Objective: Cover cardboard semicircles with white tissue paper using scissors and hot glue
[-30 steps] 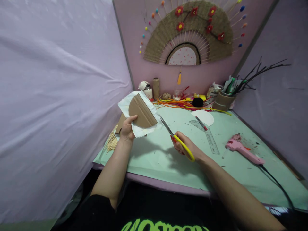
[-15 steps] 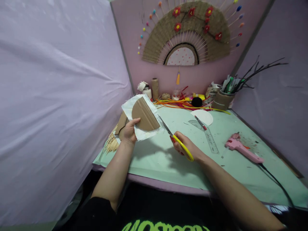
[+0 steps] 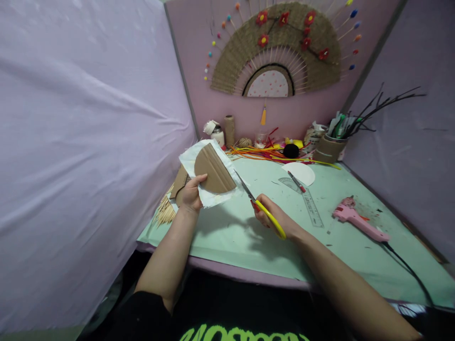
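Head view, hands [image 3: 191, 195] [image 3: 263, 214] partly hidden by cloth [image 3: 187, 156], scissors [image 3: 272, 220]

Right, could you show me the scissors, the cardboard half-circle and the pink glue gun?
Scissors [image 3: 272, 219]: head view, on the yellow handle.
Cardboard half-circle [image 3: 211, 169]: head view, middle of its brown face.
Pink glue gun [image 3: 367, 227]: head view, on its handle.

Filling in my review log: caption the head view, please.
Left hand holds half-round cardboard on white cloth; right hand holds yellow-handled scissors above a pale green table.
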{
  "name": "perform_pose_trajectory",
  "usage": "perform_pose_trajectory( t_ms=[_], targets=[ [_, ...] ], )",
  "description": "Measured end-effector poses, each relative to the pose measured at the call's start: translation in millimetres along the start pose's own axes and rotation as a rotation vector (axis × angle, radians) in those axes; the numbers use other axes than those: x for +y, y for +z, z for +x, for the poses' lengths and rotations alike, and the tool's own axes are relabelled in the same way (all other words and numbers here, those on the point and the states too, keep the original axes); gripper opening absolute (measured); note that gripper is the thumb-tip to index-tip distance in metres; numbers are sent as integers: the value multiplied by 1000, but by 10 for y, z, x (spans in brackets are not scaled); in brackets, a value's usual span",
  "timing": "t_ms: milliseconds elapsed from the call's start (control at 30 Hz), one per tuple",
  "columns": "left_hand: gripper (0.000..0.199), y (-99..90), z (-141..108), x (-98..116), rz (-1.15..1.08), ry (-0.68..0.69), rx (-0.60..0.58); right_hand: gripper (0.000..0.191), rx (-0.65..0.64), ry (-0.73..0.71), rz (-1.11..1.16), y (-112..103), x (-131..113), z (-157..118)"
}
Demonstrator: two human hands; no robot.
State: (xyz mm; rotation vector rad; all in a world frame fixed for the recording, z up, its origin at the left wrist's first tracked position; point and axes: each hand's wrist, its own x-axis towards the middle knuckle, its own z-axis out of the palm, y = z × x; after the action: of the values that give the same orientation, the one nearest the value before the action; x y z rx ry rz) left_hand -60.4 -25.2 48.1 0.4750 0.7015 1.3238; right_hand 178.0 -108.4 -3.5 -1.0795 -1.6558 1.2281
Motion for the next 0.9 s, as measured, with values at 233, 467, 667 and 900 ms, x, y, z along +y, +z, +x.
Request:
perform_pose_trajectory(
  t_ms=[233, 467, 667, 900],
  targets=[
    [42, 4, -7, -4, 0, -16, -17, 47, -7, -2, 18, -3, -50, -19],
    [45, -8, 2, -1, 7, -12, -9, 44, 29, 56, 35, 11, -63, -4],
    [44, -15, -4, 5, -7, -12, -23, 42, 58, 126, 92, 39, -91, -6],
    [44, 11, -34, -2, -19, -4, -13, 48, -23, -31, 40, 12, -44, -14]
  ],
)
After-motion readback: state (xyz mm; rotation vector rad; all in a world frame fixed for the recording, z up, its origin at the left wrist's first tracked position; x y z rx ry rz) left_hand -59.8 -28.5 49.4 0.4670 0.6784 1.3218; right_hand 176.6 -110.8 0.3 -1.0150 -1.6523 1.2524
